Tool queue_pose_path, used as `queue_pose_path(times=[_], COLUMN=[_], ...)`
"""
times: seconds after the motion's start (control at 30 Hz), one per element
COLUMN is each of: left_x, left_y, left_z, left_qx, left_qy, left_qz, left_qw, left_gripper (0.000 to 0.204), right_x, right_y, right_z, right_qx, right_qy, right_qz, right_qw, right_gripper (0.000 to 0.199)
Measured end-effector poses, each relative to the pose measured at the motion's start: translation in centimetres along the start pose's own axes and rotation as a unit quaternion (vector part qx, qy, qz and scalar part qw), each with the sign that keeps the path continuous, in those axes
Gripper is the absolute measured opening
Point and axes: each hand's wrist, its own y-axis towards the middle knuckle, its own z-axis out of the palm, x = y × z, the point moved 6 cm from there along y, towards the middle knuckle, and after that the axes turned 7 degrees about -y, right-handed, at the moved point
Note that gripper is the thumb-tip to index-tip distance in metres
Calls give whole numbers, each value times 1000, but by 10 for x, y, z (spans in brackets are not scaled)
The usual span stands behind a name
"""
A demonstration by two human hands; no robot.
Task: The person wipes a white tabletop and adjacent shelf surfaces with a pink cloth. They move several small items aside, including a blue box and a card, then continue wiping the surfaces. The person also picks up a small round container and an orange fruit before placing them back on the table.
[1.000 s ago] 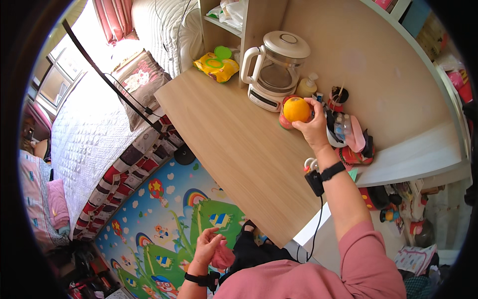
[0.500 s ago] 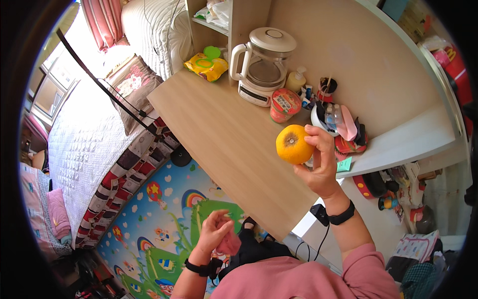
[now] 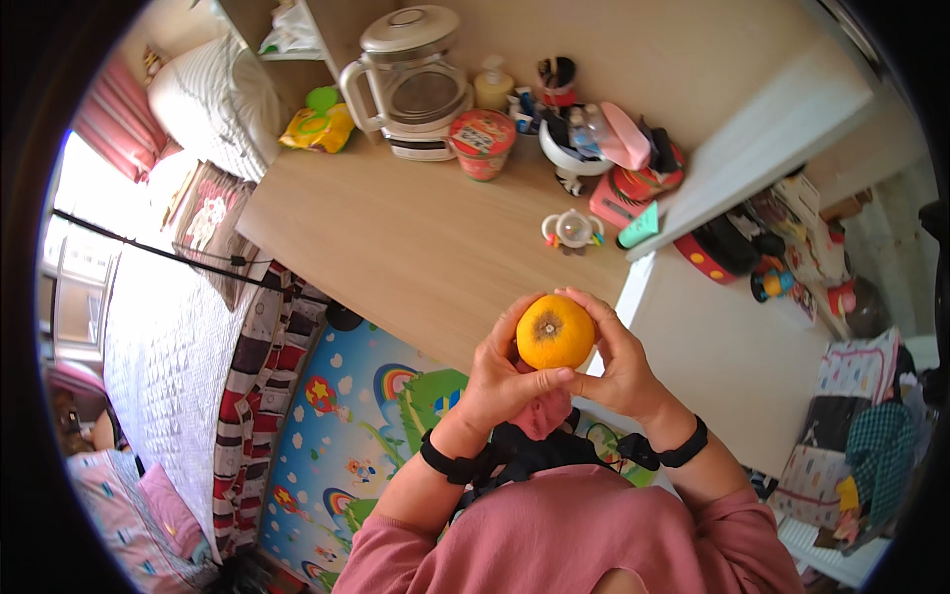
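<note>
Both hands are around a yellow-orange citrus fruit that looks like an orange (image 3: 566,342), just above the table's near edge. Its brown, rough patch faces up. My left hand (image 3: 495,381) wraps the fruit's left side, and my right hand (image 3: 625,374) closes on its right side. The two thumbs meet below it. A crumpled pink cloth (image 3: 542,414) hangs under the fruit by my left palm; which fingers keep hold of it is hidden.
On the wooden table (image 3: 386,238) stand a glass kettle (image 3: 421,94), a red lidded tub (image 3: 482,147), a yellow wipes pack (image 3: 319,129), a pump bottle (image 3: 493,87), a white bowl (image 3: 574,153), a small toy (image 3: 573,230) and a green tube (image 3: 639,228). A bed (image 3: 163,337) lies left.
My right hand has brought the orange down and left. My left hand, with the pink cloth, has risen to meet it and now grips it too. The view has shifted right.
</note>
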Motion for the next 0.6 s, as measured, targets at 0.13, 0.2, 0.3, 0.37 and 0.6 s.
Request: queue_pose_path(times=[0.13, 0.2, 0.3, 0.37, 0.6], left_x=[31, 45, 70, 91, 152], left_y=[16, 19, 25, 19, 3], left_z=[40, 61, 99, 124, 224], left_qx=[35, 47, 69, 46, 12], left_qy=[12, 18, 21, -46, -113], left_qz=[-21, -38, -50, -102, -104], left_qw=[999, 998, 996, 993, 988], left_gripper=[83, 82, 76, 68, 62], right_x=[-17, -22, -31, -37, -62], right_y=[-33, -52, -84, -112, -225], right_z=[-44, -67, -102, -119, -160], right_qx=[-70, -91, -120, -129, -146], right_qy=[13, -40, -53, -14, 106], right_qz=[25, 29, 35, 49, 129], right_qw=[997, 995, 991, 990, 975], right_gripper=[83, 81, 79, 88, 84])
